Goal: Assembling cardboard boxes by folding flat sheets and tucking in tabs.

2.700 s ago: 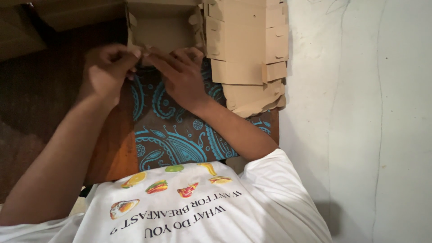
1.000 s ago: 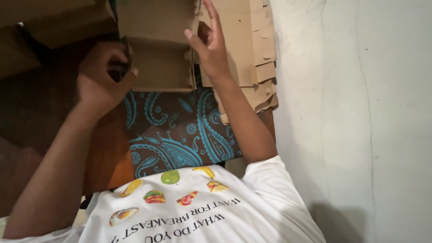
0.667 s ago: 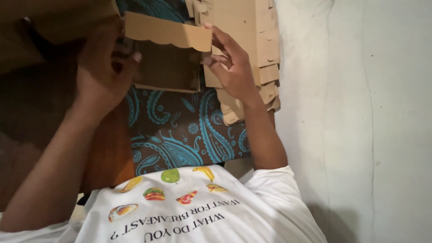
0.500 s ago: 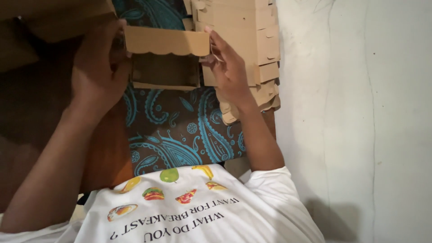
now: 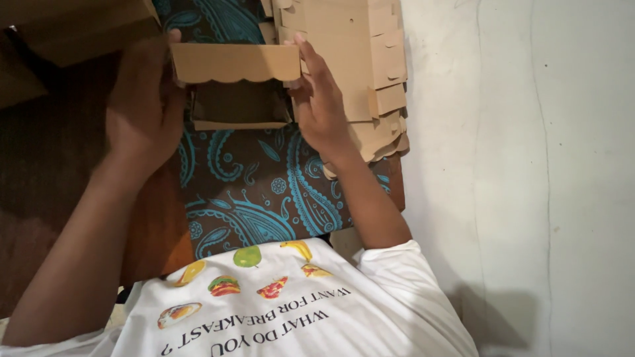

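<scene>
I have my left hand (image 5: 142,106) wrapped around the left end of the small cardboard box (image 5: 237,86), and my right hand (image 5: 321,106) pressing its right end with fingers half spread, holding it above the patterned cloth (image 5: 264,192). The scalloped flap (image 5: 235,63) looks loosely tucked; squeezing unevenly could buckle it against the stack of flat cardboard blanks (image 5: 357,59).
</scene>
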